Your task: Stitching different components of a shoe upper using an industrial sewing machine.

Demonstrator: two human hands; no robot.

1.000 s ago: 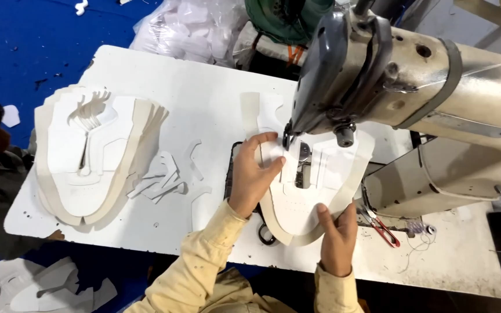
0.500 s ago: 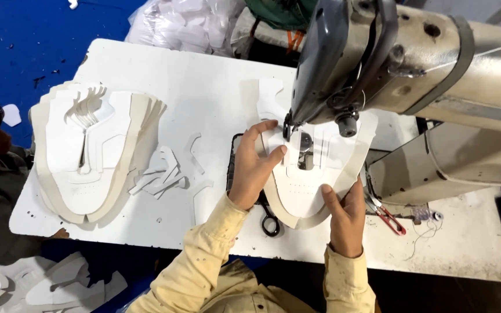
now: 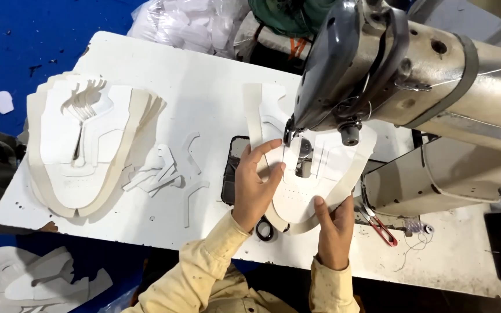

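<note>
A white and beige shoe upper piece point(image 3: 302, 191) lies flat under the head of a sewing machine point(image 3: 389, 75), by the needle. My left hand point(image 3: 256, 185) presses on its left part, fingers spread toward the needle. My right hand point(image 3: 334, 223) holds its lower right edge with fingers pinching the beige border. Both sleeves are pale yellow.
A stack of several shoe uppers point(image 3: 82, 145) lies at the left of the white table point(image 3: 204, 87), with small cut strips point(image 3: 158, 174) beside it. Scissors point(image 3: 265, 229) sit near my left wrist. Red-handled snips point(image 3: 378, 223) lie at the right. More pieces point(image 3: 36, 281) lie on the blue floor.
The shoe upper has turned under the needle, and both hands have shifted with it. My left hand's fingers have spread further toward the needle.
</note>
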